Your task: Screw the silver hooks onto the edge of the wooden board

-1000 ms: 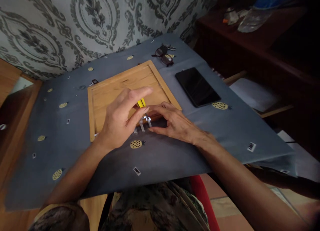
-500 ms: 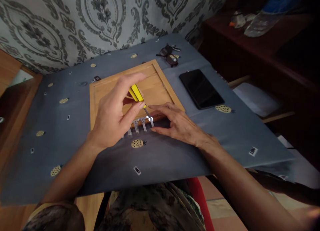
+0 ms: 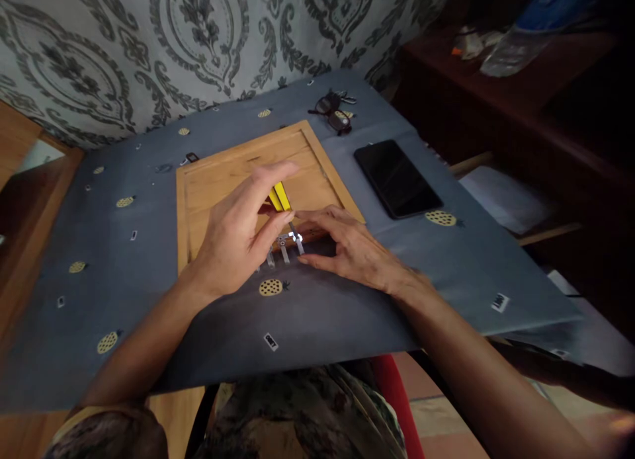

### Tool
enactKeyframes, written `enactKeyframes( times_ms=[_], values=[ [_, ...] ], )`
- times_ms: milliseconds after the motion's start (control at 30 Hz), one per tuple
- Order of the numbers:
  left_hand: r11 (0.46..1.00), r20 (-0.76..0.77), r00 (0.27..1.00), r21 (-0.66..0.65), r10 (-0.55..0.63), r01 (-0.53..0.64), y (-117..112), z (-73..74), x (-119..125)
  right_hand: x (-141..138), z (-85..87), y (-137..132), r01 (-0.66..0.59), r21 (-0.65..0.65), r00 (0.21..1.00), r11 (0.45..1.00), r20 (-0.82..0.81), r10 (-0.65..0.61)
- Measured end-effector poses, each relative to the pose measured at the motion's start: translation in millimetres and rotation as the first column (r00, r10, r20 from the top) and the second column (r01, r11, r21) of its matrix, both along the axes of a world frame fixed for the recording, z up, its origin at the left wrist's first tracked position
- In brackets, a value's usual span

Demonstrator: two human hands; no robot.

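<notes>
Head view: two hands work over one bench (image 3: 446, 280), both at the near side of one framed wooden board (image 3: 228, 178). The left hand (image 3: 233, 241) holds one screwdriver (image 3: 280, 196) by its yellow handle, thumb low on it and forefinger stretched above. The screwdriver tilts, its shaft running down and to the right to the top of the rightmost hook. Three silver hooks (image 3: 284, 251) show clearly in a row along the board's near edge, their lower ends towards the person; part of a fourth shows beside the left hand, and that hand may hide more. The right hand (image 3: 354, 247) has its thumb and forefinger parted, beside the rightmost hook; whether its curled fingers grip anything I cannot tell. One printed pineapple (image 3: 270, 287) lies just in front of the hooks.

Right of the board, well apart from the hooks, lies one black phone (image 3: 397, 179), screen up. Beyond the board's far right corner sits one pair of glasses (image 3: 338, 120), with keys (image 3: 348, 99) just behind; their number is too small to count. One bottle (image 3: 510, 54) stands or lies on the dark red cabinet (image 3: 436, 65) at right.
</notes>
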State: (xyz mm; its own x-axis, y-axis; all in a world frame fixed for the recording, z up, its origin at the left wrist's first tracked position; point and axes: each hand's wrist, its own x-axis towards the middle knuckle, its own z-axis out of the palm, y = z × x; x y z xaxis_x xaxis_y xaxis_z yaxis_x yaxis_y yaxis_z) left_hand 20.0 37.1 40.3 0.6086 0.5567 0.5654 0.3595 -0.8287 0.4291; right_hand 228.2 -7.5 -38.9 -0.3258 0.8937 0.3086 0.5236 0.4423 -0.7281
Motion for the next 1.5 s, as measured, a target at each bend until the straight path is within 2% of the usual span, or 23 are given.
enactKeyframes(
  times_ms=[333,633,933,1167,1333,1500],
  values=[
    [0.994,0.029,0.996,-0.066,-0.086,0.088,-0.6,-0.3,0.4,0.0,2.8,0.1,-0.025,-0.001,1.000,1.000,0.012,0.025],
    [0.989,0.063,0.994,-0.109,-0.092,0.099,-1.6,-6.4,2.6,0.0,0.7,0.4,-0.027,-0.009,0.999,1.000,-0.029,0.027],
    [0.966,0.117,0.981,-0.189,-0.155,0.176,-0.3,-5.6,3.8,-0.4,4.7,0.6,-0.017,0.017,1.000,1.000,0.024,0.017],
    [0.997,0.047,0.997,-0.026,-0.069,0.070,0.1,-7.6,2.4,-0.7,4.7,1.5,-0.019,-0.014,0.999,1.000,0.048,0.020],
    [0.996,0.017,0.998,0.065,-0.062,0.061,-1.1,-5.7,4.3,-0.2,2.5,1.6,-0.015,-0.005,0.998,1.000,0.055,0.015],
    [0.984,0.011,1.000,0.176,0.029,-0.031,-1.8,-8.0,6.0,0.3,1.9,1.5,-0.020,-0.009,0.999,1.000,0.037,0.020]
  ],
)
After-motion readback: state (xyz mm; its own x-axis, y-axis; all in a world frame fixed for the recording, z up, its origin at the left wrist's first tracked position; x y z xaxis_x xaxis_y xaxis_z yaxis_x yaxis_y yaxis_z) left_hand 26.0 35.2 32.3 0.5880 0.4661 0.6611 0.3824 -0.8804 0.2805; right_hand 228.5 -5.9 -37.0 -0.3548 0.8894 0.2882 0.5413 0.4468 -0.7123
